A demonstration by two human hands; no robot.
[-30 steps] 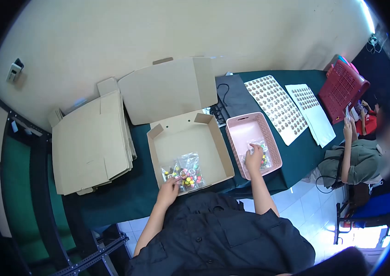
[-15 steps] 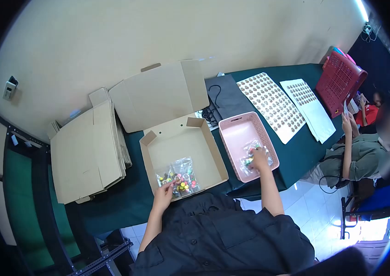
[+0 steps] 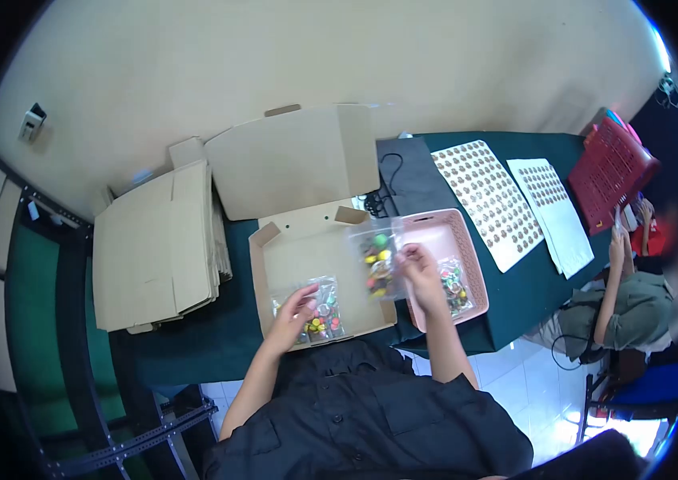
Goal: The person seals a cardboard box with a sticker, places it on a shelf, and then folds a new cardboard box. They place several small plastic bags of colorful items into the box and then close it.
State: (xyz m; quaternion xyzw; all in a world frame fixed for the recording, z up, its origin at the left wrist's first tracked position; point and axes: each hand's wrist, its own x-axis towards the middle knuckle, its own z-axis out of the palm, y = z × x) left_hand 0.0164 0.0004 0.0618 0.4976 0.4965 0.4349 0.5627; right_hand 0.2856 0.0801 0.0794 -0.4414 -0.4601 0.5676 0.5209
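Two packets [image 3: 319, 308] already lie in the box [image 3: 299, 248], the left hand [image 3: 295, 308] spread loosely on them; the right hand [image 3: 419, 272] pinches a third packet [image 3: 377, 260] over the box's right edge; more wait in the pink basket [image 3: 467, 232] just right of the box.

A stack of flattened cardboard boxes [image 3: 155, 248] lies left on the green tablecloth [image 3: 531, 276], with a black bag [image 3: 411, 172], two sticker sheets [image 3: 493, 200] and a red basket [image 3: 615, 172] rightward, near a seated person [image 3: 619, 308].

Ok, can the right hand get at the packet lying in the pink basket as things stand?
Reach looks fine, grasp doubtful. The loose packet lies uncovered in the pink basket beside the right hand, but that hand is full, pinching a second packet.
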